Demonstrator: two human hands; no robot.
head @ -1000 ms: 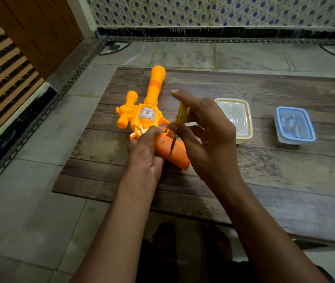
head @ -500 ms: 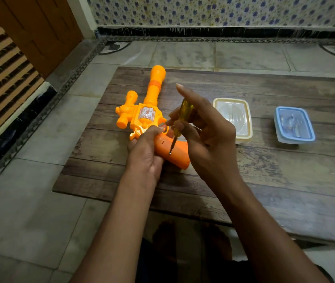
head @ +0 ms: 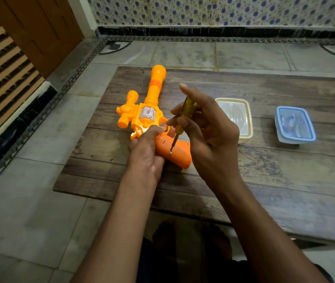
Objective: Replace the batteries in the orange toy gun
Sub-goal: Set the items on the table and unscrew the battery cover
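Note:
The orange toy gun [head: 149,111] lies on its side on the low wooden table [head: 264,170], barrel pointing away from me. My left hand [head: 145,154] grips it where the grip meets the body. My right hand [head: 207,135] pinches a screwdriver with a yellow handle [head: 185,113] between thumb and fingers, index finger stretched upward. The screwdriver's tip sits on a small screw [head: 171,152] in the gun's orange grip.
A cream-rimmed clear plastic box [head: 238,117] stands just right of my right hand. A blue-rimmed box [head: 294,124] with small items inside sits farther right. Tiled floor surrounds the table, with a wooden door at the back left.
My right hand has shifted its fingers along the screwdriver handle, and the handle has turned a little. The tip stays on the grip. My left hand and the gun have not moved.

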